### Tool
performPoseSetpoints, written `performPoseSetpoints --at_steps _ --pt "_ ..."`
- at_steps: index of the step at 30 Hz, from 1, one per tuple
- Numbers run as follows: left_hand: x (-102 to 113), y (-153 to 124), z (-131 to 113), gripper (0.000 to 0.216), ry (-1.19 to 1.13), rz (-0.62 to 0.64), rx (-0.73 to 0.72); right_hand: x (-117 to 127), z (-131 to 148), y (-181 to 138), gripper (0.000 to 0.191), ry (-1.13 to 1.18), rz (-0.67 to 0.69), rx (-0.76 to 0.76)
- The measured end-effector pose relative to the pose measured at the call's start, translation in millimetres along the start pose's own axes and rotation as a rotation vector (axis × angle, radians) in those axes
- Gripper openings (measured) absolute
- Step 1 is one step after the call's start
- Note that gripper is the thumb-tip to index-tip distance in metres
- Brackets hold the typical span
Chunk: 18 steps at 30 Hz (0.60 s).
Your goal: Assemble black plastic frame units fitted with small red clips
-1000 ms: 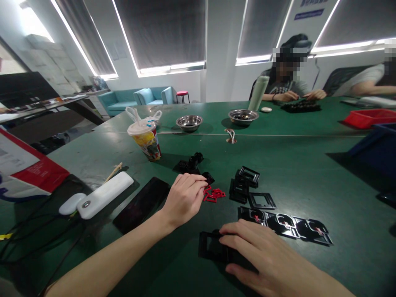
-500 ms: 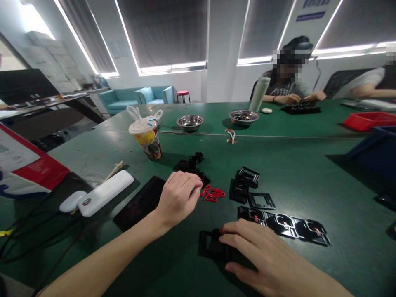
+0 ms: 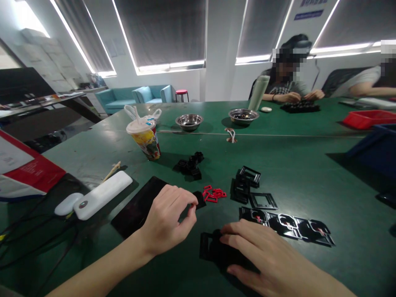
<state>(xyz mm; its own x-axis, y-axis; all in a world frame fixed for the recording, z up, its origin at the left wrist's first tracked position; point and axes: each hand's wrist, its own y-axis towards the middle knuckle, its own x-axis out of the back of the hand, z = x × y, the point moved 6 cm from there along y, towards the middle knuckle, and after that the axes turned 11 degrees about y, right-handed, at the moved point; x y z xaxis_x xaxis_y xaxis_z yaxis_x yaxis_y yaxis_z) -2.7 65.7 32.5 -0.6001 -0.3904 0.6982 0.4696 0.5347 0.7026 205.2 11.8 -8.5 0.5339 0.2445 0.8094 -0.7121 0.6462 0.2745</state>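
You are pinching the small black part [image 3: 199, 199] with your left hand [image 3: 167, 220]; right hand [image 3: 262, 258] is lying flat, pressing down the black frame [image 3: 208, 246]; probably light, stiff plastic, so grip the edges

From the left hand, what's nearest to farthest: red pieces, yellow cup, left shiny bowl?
1. Red pieces, just right of the left hand, which pinches a black piece.
2. Yellow cup, farther back on the left.
3. Left shiny bowl, behind the cup, farthest.
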Motion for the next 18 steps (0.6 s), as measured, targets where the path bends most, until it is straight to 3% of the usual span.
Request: performPoseSetpoints --at_steps 9,18 --pt "-2.3 -5.4 0.1 0.019 -0.073 0.039 -0.024 4.0 4.1 2.9 0.024 -0.037 -0.027 0.013" --pt "-13.2 -11.2 1.8 0.02 -0.142 0.147 0.0 6.7 7.3 2.3 0.027 -0.079 -0.064 0.047"
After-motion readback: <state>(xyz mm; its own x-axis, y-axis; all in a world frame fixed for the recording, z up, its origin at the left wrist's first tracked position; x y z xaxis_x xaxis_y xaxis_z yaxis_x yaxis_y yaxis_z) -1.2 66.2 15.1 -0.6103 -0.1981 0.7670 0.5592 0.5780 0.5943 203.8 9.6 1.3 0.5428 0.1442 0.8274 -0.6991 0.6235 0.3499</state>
